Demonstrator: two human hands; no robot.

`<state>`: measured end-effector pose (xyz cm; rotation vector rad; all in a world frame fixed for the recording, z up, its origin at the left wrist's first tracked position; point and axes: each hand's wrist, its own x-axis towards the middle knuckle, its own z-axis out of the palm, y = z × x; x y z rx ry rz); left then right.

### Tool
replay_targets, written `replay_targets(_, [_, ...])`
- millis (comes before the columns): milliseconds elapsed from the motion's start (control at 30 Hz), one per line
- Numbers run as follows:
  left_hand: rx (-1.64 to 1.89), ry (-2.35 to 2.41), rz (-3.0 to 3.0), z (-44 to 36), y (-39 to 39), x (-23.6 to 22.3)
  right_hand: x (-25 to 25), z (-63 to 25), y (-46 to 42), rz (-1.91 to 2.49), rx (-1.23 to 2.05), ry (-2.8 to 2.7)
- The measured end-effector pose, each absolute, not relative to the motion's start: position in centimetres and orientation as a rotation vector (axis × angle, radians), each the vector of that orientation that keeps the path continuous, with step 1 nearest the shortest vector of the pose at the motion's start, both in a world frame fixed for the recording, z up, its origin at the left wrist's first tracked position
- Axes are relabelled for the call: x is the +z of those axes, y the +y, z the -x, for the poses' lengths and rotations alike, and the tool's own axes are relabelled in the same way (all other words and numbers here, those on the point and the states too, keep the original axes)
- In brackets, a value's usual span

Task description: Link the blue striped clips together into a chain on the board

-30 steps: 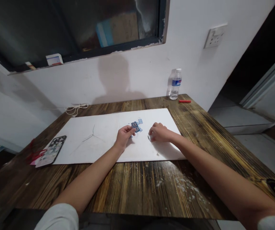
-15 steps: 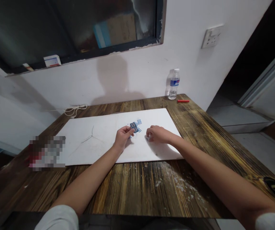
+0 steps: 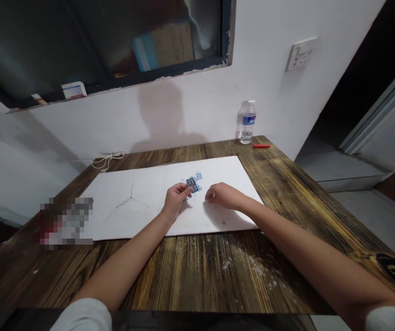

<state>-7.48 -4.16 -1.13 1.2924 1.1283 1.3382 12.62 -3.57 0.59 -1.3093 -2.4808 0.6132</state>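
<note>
1. A plastic water bottle (water inside, blue label) stands near the far table edge, well beyond the right hand's fingers, with a red stick just beside it.
2. A white board lies on the wooden table; bare board stretches left of the left hand's fingers, and a gap separates both hands.
3. Left finger and thumb pinch small blue-edged pieces, with more just beyond the fingertips. The right fingers curl together, resting near the board (whether they hold anything, I cannot tell).
</note>
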Motion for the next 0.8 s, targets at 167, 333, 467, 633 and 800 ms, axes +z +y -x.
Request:
replay_targets(167, [1.327, 1.116, -1.328, 7.5, -4.2, -1.2, 1.4, -12.7, -3.7, 1.108, 0.594, -2.371])
replay_targets(333, [1.332, 1.121, -1.342, 7.6, -4.3, -1.1, 2.3, -12.7, -3.9, 0.983, 0.493, -2.288])
replay_targets(467, [1.344, 1.149, -1.322, 7.7, -4.3, -1.0, 2.5, -12.7, -4.0, 0.871, 0.355, -2.185])
replay_targets(633, [1.305, 1.126, -1.331, 7.6, -4.4, -1.2, 2.5, -12.6, -4.5, 0.653, 0.200, -2.073])
replay_targets(800, [1.264, 1.070, -1.377, 7.6, -4.4, -1.5, 2.0, -12.4, -4.6, 0.488, 0.109, -2.121])
